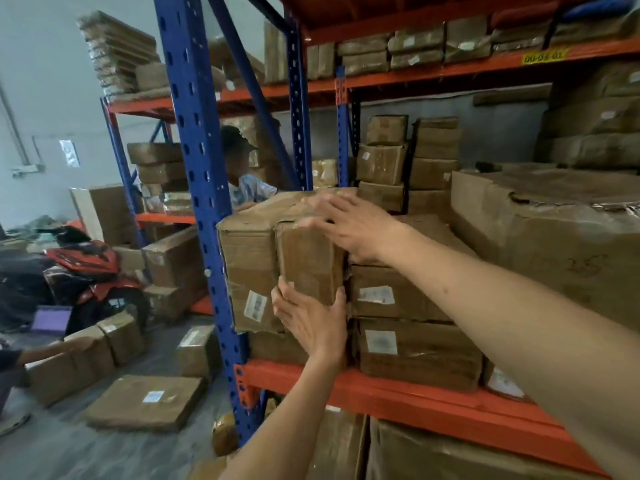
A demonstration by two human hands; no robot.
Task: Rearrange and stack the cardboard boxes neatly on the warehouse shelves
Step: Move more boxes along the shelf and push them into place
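**Hazard Check: Seating the Upright Box at the Shelf Edge**

Landmark for all positions: the orange steel shelf beam point(381, 389) across the front of the rack.

Task item: the narrow, crumpled brown cardboard box point(308, 261) stands upright above the beam, at its left end. It is wedged between a wider brown cardboard box carrying a white barcode label point(247, 275) on its left and a stack of flat brown labelled boxes point(412, 323) on its right.

Hand state: the left hand point(313, 320), just above the beam, is spread open with its palm pressed to the lower front face of the narrow box, fingers curling around the bottom right corner. The right hand point(353, 226), higher above the beam, lies open and flat across the top of the box, fingers extended. Neither hand encloses anything; both only press

Likely faults, as judged from this position:
- The torn top flap could fold or rip under the right palm, causing the hand to slip
- A hard push could shunt the wide labelled box, which appears to overhang the beam's left end near the blue perforated steel upright point(204, 209), off the shelf toward the loose boxes on the floor point(145, 400)
- Uneven pressure could tilt the narrow box and jam it against the flat stack
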